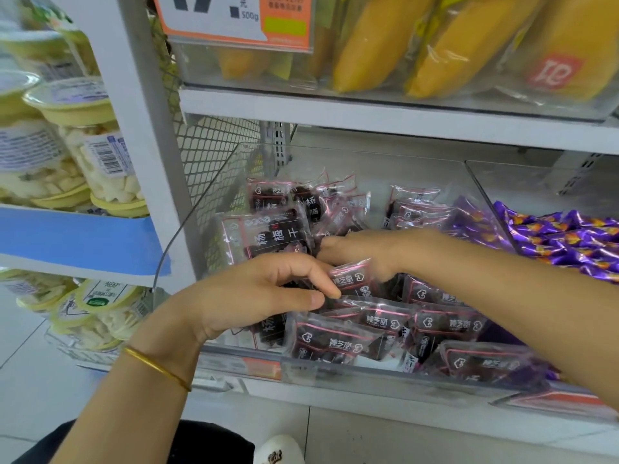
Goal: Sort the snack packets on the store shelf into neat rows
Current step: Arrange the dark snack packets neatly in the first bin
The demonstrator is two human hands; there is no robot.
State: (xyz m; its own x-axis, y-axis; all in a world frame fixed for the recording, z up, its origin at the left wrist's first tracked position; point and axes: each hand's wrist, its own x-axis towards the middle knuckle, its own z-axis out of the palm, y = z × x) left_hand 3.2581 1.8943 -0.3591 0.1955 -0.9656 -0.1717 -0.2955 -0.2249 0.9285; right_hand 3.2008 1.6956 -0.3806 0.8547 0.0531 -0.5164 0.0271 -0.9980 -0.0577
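Observation:
Several dark snack packets with pink trim fill a clear bin [335, 373] on the lower shelf. My left hand [254, 296] reaches in from the lower left, fingers curled, thumb and forefinger pinching the edge of one small packet [351, 279]. My right hand [368, 252] comes across from the right; its fingers curl down among the packets just behind that same packet, and the fingertips are hidden. A stack of larger dried-plum packets [268, 236] stands upright at the bin's left rear. More packets [335, 339] lie loose and overlapping along the front.
A clear divider [482, 195] separates this bin from purple wrapped sweets [562, 239] on the right. Yellow packaged goods [435, 45] fill the shelf above. Lidded tubs [97, 159] stack on the left shelving. A white upright post [150, 145] stands between.

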